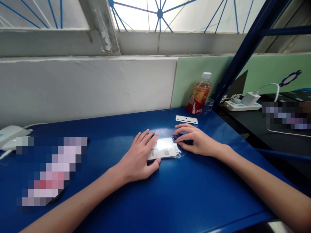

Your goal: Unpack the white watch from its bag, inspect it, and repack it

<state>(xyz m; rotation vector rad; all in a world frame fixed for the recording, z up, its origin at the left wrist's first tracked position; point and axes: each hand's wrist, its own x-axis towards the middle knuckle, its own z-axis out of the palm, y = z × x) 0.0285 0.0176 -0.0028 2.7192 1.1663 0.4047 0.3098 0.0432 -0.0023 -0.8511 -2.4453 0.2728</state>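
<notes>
A flat white box in clear plastic wrap, with small printed codes on its face, lies on the blue tabletop. My left hand grips its left end, with the thumb along the near edge and the fingers over the far side. My right hand is at the other end, its fingers curved and apart, with the fingertips close to the loose plastic. Whether those fingertips touch the wrap is hard to make out. Beyond the right hand lies a white card with a dark line on it.
A bottle of amber drink with a white cap stands at the back right corner, beside a blue metal post. A blurred-out flat object lies at left, near white chargers. A power strip sits on the neighbouring dark surface.
</notes>
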